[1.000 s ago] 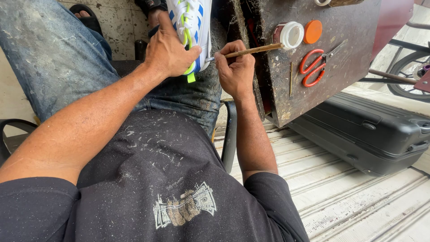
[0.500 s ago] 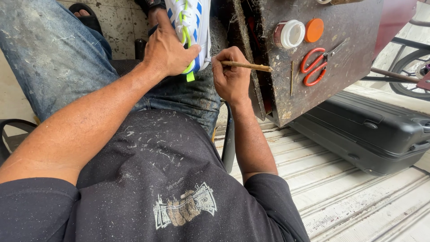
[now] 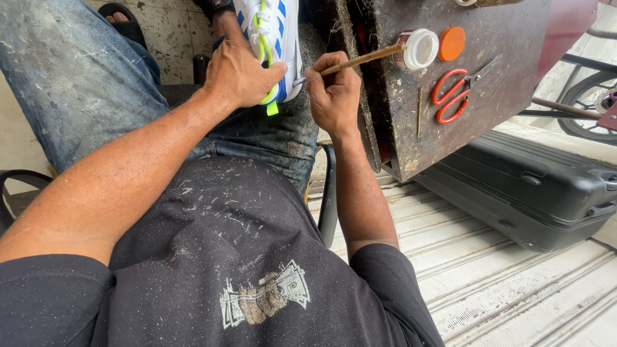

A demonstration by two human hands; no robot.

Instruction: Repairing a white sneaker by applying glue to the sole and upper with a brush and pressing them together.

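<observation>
We press our left hand (image 3: 241, 71) over the white and blue shoe (image 3: 273, 38) on our lap so it stays put, while our right hand (image 3: 334, 93) grips a thin wooden brush (image 3: 360, 60) with its tip at the shoe's edge. Half a second ago the brush pointed flatter; before that it reached the small white pot (image 3: 419, 49) on the bench (image 3: 495, 96).

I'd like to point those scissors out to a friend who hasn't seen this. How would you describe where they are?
Start at the worn, dark brown work table to the right of the person's right hand. On its top, beside a small open white jar and an orange lid, lie the scissors. Their bright red looped handles set them apart; nothing else on the table is red.
</observation>
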